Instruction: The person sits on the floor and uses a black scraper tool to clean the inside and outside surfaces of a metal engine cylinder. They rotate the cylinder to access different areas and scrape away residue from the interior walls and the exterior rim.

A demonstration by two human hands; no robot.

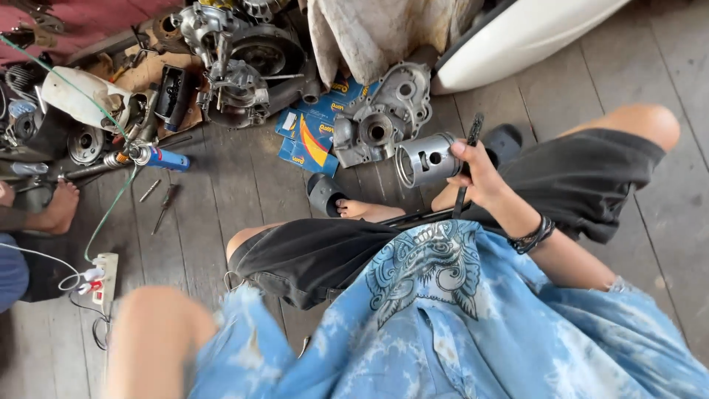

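Silver cylindrical metal piston (pixel 427 159) sits gripped in the right hand (pixel 480 177), fingers curled round it and a thin black tool (pixel 467 159); left hand unseen.

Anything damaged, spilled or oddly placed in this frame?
Nothing looks spilled or broken. The right hand holds a metal piston and a thin dark tool. The left arm is blurred, its hand unseen. Engine parts, a crankcase cover and blue boxes lie scattered on the plank floor.

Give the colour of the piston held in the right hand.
Silvery grey metal piston, held by the right hand; the head view shows it best.
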